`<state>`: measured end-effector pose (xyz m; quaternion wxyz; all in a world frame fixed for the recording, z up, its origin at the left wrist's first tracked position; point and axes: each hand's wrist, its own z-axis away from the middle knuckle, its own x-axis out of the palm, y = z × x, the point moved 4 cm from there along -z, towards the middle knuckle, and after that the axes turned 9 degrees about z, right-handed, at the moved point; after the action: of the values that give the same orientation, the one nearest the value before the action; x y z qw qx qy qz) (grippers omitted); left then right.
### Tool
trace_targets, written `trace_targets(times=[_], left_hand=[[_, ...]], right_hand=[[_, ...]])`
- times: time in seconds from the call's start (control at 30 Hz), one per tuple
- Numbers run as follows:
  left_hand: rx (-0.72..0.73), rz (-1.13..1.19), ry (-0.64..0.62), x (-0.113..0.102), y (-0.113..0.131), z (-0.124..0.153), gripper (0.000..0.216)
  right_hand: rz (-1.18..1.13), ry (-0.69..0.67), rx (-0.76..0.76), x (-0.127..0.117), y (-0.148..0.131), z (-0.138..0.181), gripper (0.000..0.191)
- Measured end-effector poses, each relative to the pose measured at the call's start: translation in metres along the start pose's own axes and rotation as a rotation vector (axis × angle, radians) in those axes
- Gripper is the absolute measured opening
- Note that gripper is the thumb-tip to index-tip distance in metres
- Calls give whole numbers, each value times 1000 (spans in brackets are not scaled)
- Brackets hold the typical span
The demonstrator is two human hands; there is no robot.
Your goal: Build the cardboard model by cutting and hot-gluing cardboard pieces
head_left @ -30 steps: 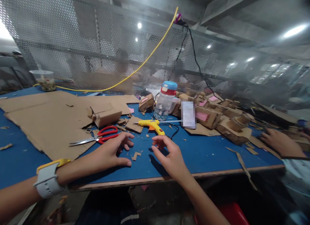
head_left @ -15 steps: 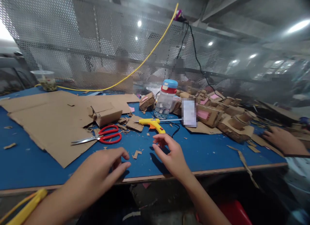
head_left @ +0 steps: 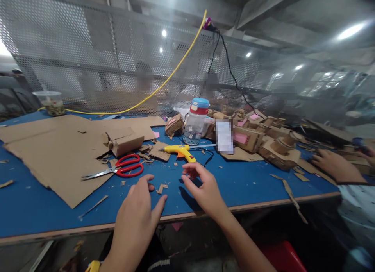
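Observation:
My left hand (head_left: 140, 204) hovers over the front edge of the blue table, thumb and fingers apart and nothing held. Across from it, my right hand (head_left: 202, 183) is also empty, its fingers loosely curled with a gap to the thumb. Just beyond the right fingertips lies a yellow glue gun (head_left: 182, 151) with an orange trigger and a glue stick at its rear. Red-handled scissors (head_left: 129, 166) rest partly on cardboard, beyond my left hand. Between the hands is a small bent cardboard scrap (head_left: 161, 188).
A large cardboard sheet (head_left: 58, 147) covers the left side, with a folded cardboard piece (head_left: 127, 141) on it. Behind the glue gun stand a water bottle (head_left: 195, 125) and a phone (head_left: 224, 136). Cardboard models (head_left: 275, 149) fill the right; another person's hand (head_left: 336, 165) rests beyond.
My left hand has turned more upright and shifted right, its thumb spreading from the fingers. My right hand stays almost the same. The whole view has shifted slightly.

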<state>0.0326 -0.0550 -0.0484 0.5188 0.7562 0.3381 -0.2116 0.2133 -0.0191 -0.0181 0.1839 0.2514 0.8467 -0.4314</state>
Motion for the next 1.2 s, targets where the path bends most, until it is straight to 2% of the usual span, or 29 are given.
trace_targets(times=[0.3,0.6,0.77,0.9,1.03,1.2], left_hand=[[-127,51,-17,-3,0,-5,31],[-141,-64,-38,-4,11,-4,38],[-133,-84,-6,-2,16,-3,29],[-171,-50,-35,-3,16,-3,26],[-257,-24,-76,-6,16,-7,26],[-269,17,-99,-8,12,-9,34]], right_hand=[[-14,8,6,0,0,1,16],[-5,9,4,1,2,2,17],[4,3,0,0,2,1,16],[14,0,5,0,2,1,16],[10,4,10,-1,2,1,16],[4,7,14,-1,1,2,16]])
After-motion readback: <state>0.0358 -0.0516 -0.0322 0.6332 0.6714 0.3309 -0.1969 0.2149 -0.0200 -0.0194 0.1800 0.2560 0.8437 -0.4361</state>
